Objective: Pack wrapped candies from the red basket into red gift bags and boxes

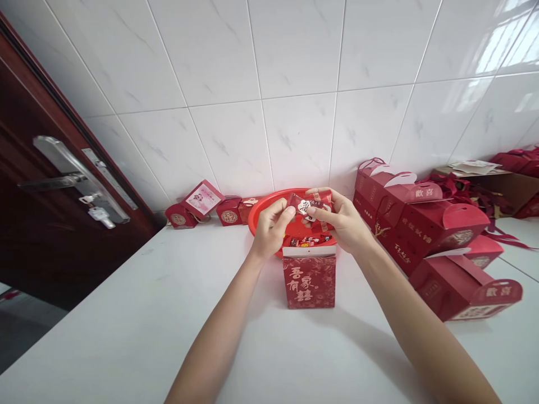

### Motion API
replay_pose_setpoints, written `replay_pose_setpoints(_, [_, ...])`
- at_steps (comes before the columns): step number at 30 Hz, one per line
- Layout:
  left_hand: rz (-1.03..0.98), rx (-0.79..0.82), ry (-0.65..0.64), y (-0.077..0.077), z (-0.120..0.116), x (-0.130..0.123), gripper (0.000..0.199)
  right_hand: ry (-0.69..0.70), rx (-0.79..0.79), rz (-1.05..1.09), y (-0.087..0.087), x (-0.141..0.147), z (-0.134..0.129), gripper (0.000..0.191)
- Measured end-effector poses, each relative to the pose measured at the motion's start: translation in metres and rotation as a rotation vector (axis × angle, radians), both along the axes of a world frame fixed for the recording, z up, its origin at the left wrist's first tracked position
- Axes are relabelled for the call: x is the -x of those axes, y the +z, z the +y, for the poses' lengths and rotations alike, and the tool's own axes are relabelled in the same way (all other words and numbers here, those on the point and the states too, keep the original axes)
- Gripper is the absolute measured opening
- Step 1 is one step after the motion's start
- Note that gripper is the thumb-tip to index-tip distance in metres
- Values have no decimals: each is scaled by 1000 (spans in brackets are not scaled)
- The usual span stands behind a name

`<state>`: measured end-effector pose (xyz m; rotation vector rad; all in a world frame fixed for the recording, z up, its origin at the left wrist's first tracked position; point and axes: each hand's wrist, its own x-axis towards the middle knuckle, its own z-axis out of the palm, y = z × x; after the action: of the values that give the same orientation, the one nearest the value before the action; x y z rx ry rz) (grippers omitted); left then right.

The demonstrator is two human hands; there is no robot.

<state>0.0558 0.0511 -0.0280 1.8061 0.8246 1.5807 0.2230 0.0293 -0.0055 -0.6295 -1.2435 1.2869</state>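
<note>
Both my hands are raised over a red plastic basket (254, 217). My left hand (269, 229) pinches the left end of a dark red candy packet (301, 204) with white print. My right hand (347, 221) has its thumb across the front of the same packet. Behind it, a second red wrapper (325, 197) shows between the right hand's fingers; whether it is a separate packet I cannot tell. Just below the hands, a red printed box (311, 283) stands upright with its top flap up. Several small wrapped candies (309, 241) show in the basket behind the box.
Several red gift boxes (421, 224) are grouped on the right, one lying nearer (461, 283). Smaller red boxes (229, 212) line the tiled wall at the left. A cardboard box (516, 191) with red ribbons is at the far right. A door handle (80, 179) with keys is on the left.
</note>
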Motion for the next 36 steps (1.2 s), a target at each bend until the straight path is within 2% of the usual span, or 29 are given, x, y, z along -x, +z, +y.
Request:
replay_pose_setpoints(4, [24,-65,14,2,-1,0,40,18,24,-36,-3,-3,4,42])
replay_pose_setpoints(9, [24,22,-75,2,4,5,30,-60,-30,-114,-3,-9,6,43])
replay_pose_setpoints(11, [-25,53,-76,4,5,6,23,-102,-63,-175,-2,-10,6,42])
replay_pose_setpoints(13, [-58,70,-56,6,4,6,25,-112,-80,-210,-1,-11,6,43])
replay_pose_setpoints(16, [-89,113,-68,7,4,5,28,-69,-64,-186,0,-12,5,48])
replay_pose_setpoints(21, [-297,254,-168,6,4,-1,33,2,-65,-134,1,-15,3,53])
replay_pose_setpoints(24, [-333,258,-178,6,3,-3,34,19,-54,-102,3,-16,4,51])
replay_pose_setpoints(27, [-338,235,-140,6,3,-2,33,0,23,-30,4,-15,5,42])
replay_pose_setpoints(30, [-309,270,-171,7,3,1,34,-34,89,27,6,-13,5,42])
replay_pose_setpoints(36, [-161,211,-100,9,1,-1,35,-50,-3,-115,7,-13,1,50])
